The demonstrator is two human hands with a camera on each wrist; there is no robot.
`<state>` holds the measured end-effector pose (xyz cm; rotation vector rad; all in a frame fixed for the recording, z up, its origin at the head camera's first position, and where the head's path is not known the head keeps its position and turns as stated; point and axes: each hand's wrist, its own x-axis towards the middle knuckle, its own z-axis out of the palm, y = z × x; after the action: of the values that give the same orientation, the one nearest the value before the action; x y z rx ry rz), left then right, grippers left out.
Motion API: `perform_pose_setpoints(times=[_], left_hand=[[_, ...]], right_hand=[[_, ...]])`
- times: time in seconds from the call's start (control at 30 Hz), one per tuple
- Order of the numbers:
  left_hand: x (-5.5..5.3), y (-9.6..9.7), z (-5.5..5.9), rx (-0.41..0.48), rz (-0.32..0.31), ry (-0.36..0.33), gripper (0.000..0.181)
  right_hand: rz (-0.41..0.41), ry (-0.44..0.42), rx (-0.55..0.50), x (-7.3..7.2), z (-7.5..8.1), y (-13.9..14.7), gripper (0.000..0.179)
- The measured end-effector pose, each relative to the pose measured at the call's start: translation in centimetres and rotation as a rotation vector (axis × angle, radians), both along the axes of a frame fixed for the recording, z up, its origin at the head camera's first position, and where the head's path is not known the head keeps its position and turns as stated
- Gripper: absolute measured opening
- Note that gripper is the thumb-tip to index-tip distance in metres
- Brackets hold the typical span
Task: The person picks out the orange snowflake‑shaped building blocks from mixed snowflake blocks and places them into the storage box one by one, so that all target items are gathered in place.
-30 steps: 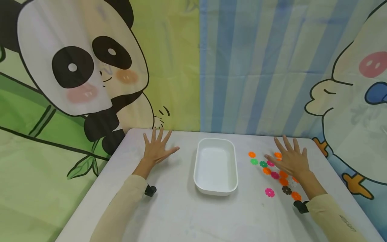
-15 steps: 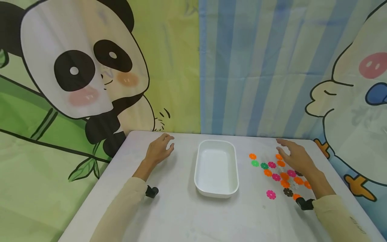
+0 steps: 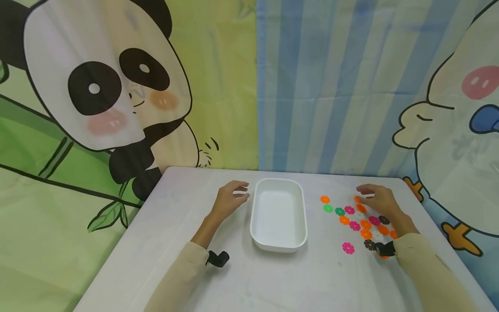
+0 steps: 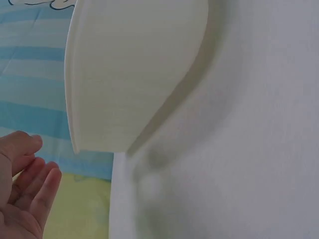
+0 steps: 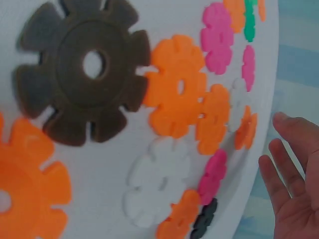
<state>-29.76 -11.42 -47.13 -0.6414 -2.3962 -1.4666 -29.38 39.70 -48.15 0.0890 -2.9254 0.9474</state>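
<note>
My left hand [image 3: 226,201] hovers just left of the white rectangular tray [image 3: 278,216], fingers loosely bent and holding nothing. In the left wrist view the tray's outer wall [image 4: 139,74] stands beside those fingertips, apart from them. At the right, my right hand [image 3: 380,201] is over the back of a scatter of flower-shaped plastic discs, thumb and fingers apart. Its fingertips overlap an orange disc [image 3: 357,199] in the head view. The right wrist view shows nothing between the fingers [image 5: 271,174]. A dark brown disc [image 5: 92,64] lies close to that camera.
Loose discs lie flat on the white table [image 3: 249,281]: a pink one [image 3: 348,248] nearest the front, a light green one [image 3: 328,208] at the left, several orange ones. Behind the table's back edge hangs a printed curtain [image 3: 312,86]. Both wrists carry small black cameras.
Both hands have gone from spread fingers to loosely bent ones. The left hand has moved right toward the tray; the right hand has lowered among the discs' far end.
</note>
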Motion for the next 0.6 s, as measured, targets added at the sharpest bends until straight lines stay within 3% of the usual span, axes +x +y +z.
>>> perform_pose_setpoints(times=[0.17, 0.37, 0.6], left_hand=[[1.3, 1.2, -1.5, 0.085, -0.045, -0.018, 0.041], [2.8, 2.1, -2.8, 0.166, -0.106, -0.091, 0.051], [3.4, 2.5, -3.4, 0.237, -0.097, -0.102, 0.056]], right_hand=[[-0.042, -0.089, -0.041, -0.3, -1.1, 0.6, 0.048], [-0.061, -0.069, -0.068, 0.0, -2.1, 0.9, 0.049], [-0.095, -0.049, -0.099, 0.1, -2.5, 0.6, 0.05]])
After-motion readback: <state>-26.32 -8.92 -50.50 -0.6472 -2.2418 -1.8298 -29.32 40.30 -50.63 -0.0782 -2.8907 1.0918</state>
